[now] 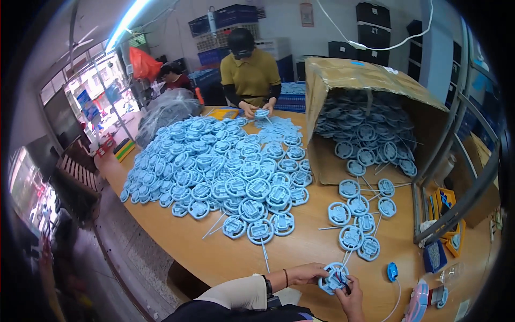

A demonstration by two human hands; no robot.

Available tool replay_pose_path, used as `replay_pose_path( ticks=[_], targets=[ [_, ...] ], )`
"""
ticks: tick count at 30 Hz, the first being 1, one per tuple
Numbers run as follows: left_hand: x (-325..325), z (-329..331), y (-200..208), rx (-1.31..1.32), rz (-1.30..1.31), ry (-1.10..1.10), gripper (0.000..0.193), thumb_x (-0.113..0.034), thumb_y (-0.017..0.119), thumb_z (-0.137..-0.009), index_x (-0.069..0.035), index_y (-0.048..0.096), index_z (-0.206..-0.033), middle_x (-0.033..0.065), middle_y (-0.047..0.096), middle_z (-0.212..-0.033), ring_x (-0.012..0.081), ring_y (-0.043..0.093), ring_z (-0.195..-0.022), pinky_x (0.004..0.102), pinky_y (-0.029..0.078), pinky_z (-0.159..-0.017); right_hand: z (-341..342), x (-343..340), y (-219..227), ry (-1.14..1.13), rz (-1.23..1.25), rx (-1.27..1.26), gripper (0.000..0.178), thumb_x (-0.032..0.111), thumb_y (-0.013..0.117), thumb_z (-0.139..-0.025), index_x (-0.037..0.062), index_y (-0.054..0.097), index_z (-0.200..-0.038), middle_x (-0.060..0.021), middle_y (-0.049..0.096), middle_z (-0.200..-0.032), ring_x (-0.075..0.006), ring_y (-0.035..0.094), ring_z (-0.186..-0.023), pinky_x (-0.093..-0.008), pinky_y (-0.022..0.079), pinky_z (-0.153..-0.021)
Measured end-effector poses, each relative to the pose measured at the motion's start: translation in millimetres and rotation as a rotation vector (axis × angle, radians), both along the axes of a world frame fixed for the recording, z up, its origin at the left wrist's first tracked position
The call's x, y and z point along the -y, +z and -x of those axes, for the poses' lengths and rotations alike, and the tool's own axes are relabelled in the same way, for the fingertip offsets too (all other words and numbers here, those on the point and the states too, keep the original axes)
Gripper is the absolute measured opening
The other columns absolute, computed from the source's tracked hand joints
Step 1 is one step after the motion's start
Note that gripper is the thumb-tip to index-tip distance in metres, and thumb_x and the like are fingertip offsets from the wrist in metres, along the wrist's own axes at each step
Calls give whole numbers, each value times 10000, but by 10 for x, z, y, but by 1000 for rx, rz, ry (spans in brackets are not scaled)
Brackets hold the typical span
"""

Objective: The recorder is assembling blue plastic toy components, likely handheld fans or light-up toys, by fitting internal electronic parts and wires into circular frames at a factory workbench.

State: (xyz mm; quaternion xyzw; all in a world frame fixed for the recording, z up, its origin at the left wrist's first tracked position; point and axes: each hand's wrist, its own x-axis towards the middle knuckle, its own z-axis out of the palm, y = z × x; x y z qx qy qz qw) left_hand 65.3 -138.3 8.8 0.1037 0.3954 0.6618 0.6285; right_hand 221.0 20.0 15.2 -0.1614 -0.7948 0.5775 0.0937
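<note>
Near the table's front edge I hold a light blue plastic toy steering wheel (333, 279), with thin dark wires at its middle. My left hand (310, 272) grips its left side, fingers closed on the rim. On the lower right side my right hand (351, 298) is closed on the same wheel, its fingertips by the wires. Just beyond my hands lie several similar light blue wheels (351, 236), some with pale thin stems. To the right rests a small blue round piece (392, 272) with a white cord.
A large heap of light blue wheels (214, 161) covers the table's middle. An open cardboard box (370, 75) of wheels lies on its side at right, beside a grey metal frame (456, 214). A blue bin (434, 256) stands there. Across the table, a person (250, 75) handles a wheel.
</note>
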Motion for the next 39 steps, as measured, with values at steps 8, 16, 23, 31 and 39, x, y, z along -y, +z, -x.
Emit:
replay_pose_path(
  ticks=[8,16,23,31,39],
  targets=[
    [422,165,249,-505,149,218,363,-258,476,-920,-68,476,-1229,-4,567,-984,76,535,-821,233,482,-702,193,28,418,212,-209,-25,92,90,570,-827,19,548,-881,-104,573,-651,-188,559,-569,-284,438,-537],
    [250,67,343,-438,319,300,314,-223,482,-914,-58,518,-1178,13,580,-935,76,539,-770,245,477,-691,92,-11,559,103,-179,81,101,121,595,-803,20,594,-803,-125,574,-631,-233,570,-576,-310,440,-539],
    [269,70,238,-289,192,354,257,-189,518,-897,-23,566,-1086,10,599,-885,100,572,-773,261,488,-703,185,13,463,67,9,46,149,161,600,-804,28,556,-855,-105,582,-658,-212,565,-583,-315,429,-534],
    [179,23,248,-142,151,307,254,-175,517,-897,-17,547,-1093,38,594,-958,142,589,-851,307,514,-767,126,-51,491,86,-37,88,112,105,598,-811,13,535,-827,-33,567,-664,-87,523,-594,-230,414,-533],
    [206,-2,176,-142,167,292,276,-185,509,-900,-16,527,-1117,62,601,-987,162,602,-876,319,516,-783,176,-30,588,103,-178,54,154,169,606,-792,42,526,-823,-117,587,-677,-286,574,-625,-356,431,-559]
  ],
)
